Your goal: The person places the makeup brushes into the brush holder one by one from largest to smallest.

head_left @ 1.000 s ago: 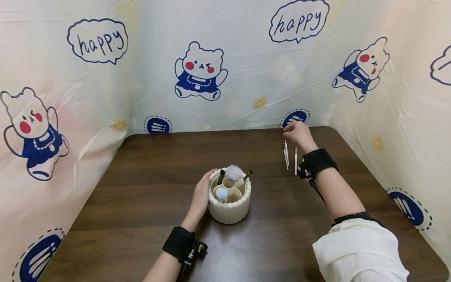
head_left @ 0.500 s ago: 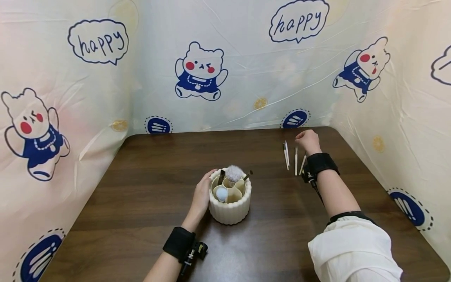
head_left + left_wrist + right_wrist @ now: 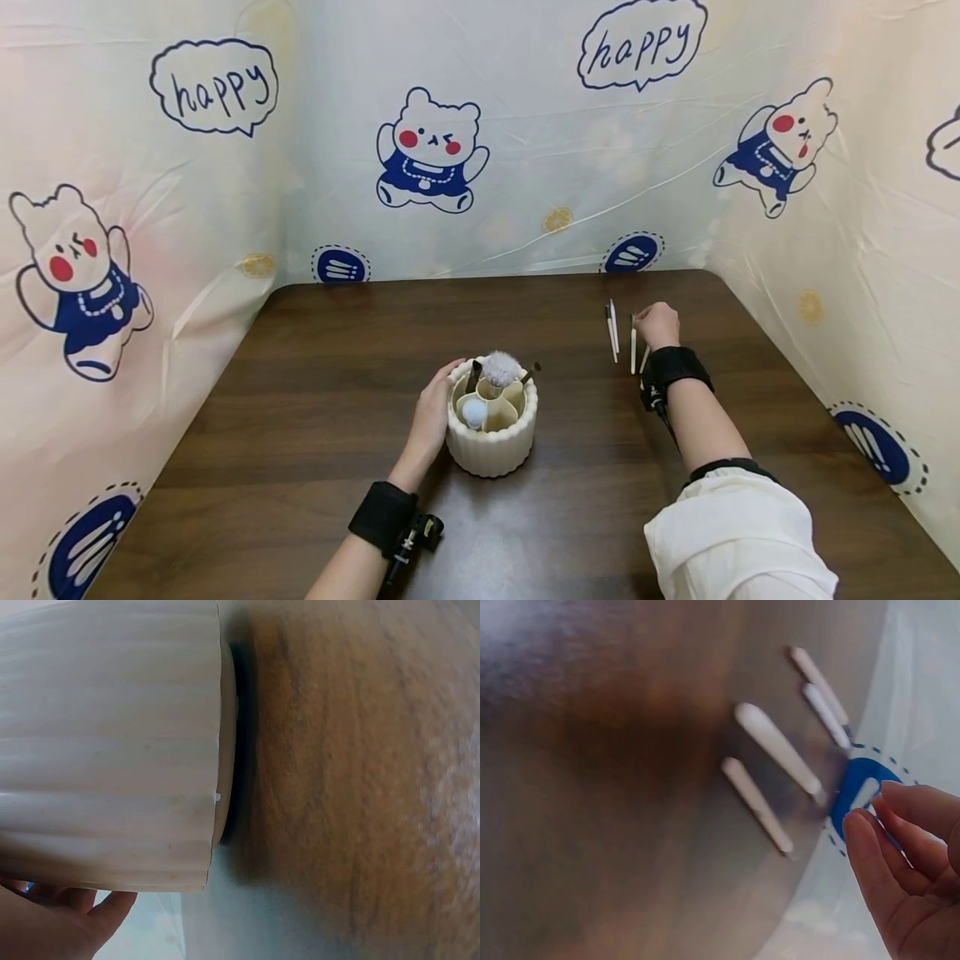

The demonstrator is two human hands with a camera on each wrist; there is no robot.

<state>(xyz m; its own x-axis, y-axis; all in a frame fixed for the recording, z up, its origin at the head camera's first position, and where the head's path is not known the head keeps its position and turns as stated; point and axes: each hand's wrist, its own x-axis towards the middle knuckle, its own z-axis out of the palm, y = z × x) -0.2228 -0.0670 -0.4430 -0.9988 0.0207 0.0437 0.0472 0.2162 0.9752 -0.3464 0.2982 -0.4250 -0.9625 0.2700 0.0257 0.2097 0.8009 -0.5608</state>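
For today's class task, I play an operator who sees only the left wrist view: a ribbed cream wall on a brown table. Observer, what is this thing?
Observer: A round ribbed holder; the head view shows its compartments with a fluffy brush standing inside.
Operator: What is the left hand doing?
Observer: The left hand rests against the holder's side.
Operator: And the other hand?
Observer: The right hand is far across the table, beside slim white brushes lying flat; it holds nothing.

Four slim white-handled brushes (image 3: 632, 344) flat, roughly parallel, beside ribbed cream holder (image 3: 492, 442).
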